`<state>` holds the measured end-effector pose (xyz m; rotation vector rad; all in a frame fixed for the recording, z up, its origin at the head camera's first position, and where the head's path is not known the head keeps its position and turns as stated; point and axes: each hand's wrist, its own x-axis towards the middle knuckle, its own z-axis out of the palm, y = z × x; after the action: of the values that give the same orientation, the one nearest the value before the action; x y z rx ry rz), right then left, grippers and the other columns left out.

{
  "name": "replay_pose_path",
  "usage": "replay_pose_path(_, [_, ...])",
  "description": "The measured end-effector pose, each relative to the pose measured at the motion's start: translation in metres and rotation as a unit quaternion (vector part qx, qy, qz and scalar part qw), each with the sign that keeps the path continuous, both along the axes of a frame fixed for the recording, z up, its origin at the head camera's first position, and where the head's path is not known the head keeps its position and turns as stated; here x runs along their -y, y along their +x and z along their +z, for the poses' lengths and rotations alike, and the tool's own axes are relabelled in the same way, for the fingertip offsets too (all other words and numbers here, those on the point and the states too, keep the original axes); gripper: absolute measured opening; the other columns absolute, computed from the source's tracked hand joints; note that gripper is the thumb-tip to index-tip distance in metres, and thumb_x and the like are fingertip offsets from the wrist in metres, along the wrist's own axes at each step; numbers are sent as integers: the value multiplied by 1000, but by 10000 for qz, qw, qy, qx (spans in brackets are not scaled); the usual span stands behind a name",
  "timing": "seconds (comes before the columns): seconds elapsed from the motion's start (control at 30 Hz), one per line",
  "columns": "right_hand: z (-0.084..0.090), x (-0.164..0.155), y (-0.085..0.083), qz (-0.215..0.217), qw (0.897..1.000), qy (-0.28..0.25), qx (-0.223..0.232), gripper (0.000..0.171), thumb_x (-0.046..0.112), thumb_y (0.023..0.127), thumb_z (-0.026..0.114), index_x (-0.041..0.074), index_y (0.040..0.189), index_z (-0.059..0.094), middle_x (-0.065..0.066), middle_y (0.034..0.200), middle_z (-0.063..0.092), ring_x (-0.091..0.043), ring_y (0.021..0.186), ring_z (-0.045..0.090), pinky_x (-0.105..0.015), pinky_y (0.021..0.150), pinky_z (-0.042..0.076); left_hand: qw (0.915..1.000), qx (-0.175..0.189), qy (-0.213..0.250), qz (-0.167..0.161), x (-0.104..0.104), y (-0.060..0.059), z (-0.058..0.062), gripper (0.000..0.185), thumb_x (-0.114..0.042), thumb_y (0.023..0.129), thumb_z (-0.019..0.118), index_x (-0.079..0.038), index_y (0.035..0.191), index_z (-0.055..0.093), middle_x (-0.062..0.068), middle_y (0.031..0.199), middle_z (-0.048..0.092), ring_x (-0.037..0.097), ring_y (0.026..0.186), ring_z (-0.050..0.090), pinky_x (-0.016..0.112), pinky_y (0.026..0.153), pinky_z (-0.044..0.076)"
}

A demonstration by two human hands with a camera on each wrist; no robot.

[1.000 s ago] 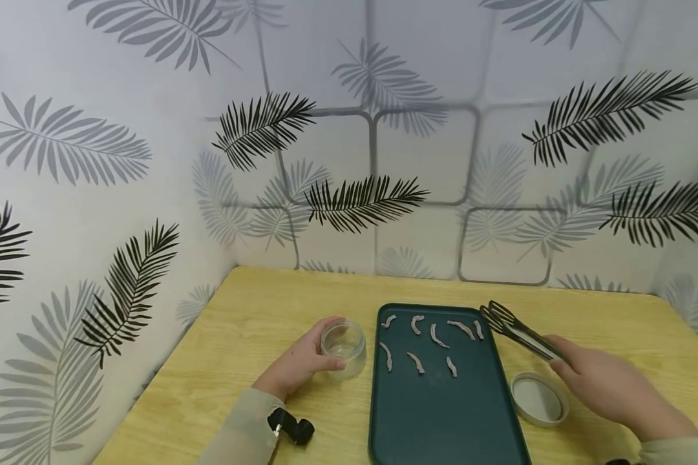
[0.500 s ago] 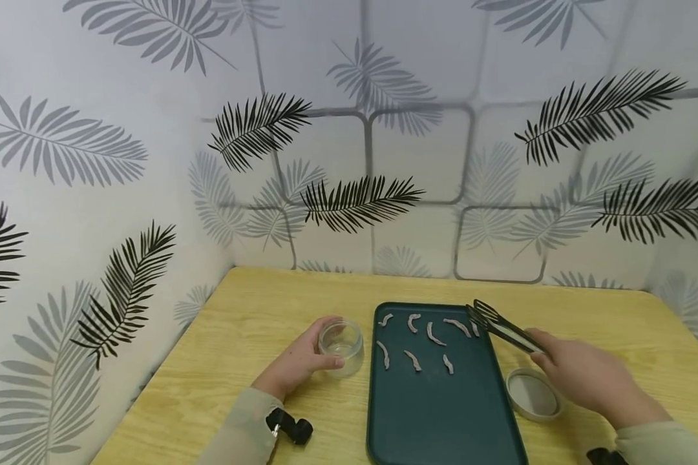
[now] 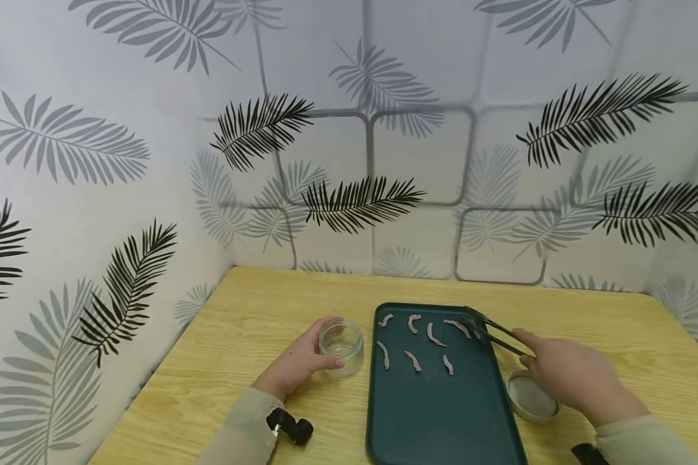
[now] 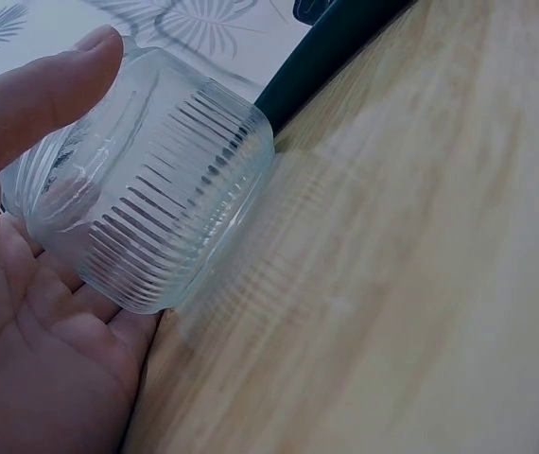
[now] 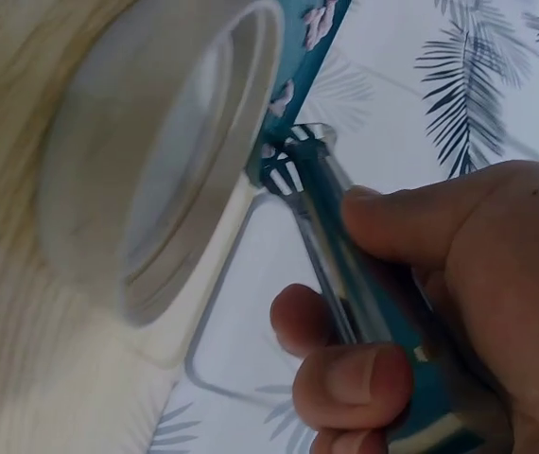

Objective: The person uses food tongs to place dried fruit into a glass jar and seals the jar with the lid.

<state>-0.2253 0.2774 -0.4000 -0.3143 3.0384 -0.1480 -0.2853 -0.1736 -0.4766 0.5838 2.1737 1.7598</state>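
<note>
A clear glass jar (image 3: 342, 349) with ribbed sides stands on the table left of the tray. My left hand (image 3: 302, 361) holds it, thumb on the near side and fingers around the far side; the left wrist view shows the ribbed glass jar (image 4: 175, 180) close up. My right hand (image 3: 576, 374) grips metal tongs (image 5: 345, 255) with dark slotted ends. The tongs' tips reach over the far right corner of the dark green tray (image 3: 442, 413), around a small greyish strip there that they partly hide. Several other curved strips (image 3: 435, 334) lie spread over the tray's far half.
A round whitish lid (image 3: 532, 395) lies on the table just right of the tray, partly under my right hand. The yellow wooden table (image 3: 291, 290) meets a leaf-patterned wall (image 3: 349, 161) at the back and left.
My right hand has moved left with the tongs, from beside the tray's edge to over its far right corner, and the tongs have turned. The left hand and jar stay put.
</note>
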Motion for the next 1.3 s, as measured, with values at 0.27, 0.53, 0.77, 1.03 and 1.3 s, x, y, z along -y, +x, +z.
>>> replay_pose_path(0.27, [3,6,2,46,9996,101,-252,43,25,100,63,14,141,59,-4,70,64,-18,53,53,-39,44,39,10000,-47,21,-51,-1,-2,0,79,-14,90,78,-16,155,34,12,157,40,29,139,42,48,112,30])
replay_pose_path(0.53, [-5,0,4,48,9984,-110,-547,43,26,98,66,18,140,61,3,64,60,-16,49,47,-37,42,34,10000,-71,-20,1,1,-1,-2,79,-17,89,80,-15,154,35,12,156,42,29,139,43,48,112,31])
replay_pose_path(0.77, [-11,0,11,97,9948,-591,-824,46,29,101,63,21,146,58,6,61,52,-16,46,40,-36,43,29,10000,-61,5,-2,1,1,-2,79,-17,90,79,-15,155,34,12,155,42,29,139,43,48,111,31])
replay_pose_path(1.03, [-5,25,18,472,9863,-1050,-1183,51,28,100,65,23,150,54,7,67,58,-11,48,40,-34,47,32,10000,-50,-60,13,1,1,0,80,-15,89,79,-16,155,35,11,155,42,29,139,43,45,111,32])
replay_pose_path(1.3, [1,63,19,998,9759,-1221,-1510,53,29,98,68,29,150,53,13,69,56,-4,50,35,-29,50,33,10000,-24,1,-69,2,0,-1,79,-15,90,79,-13,155,34,14,156,41,32,140,42,45,110,33])
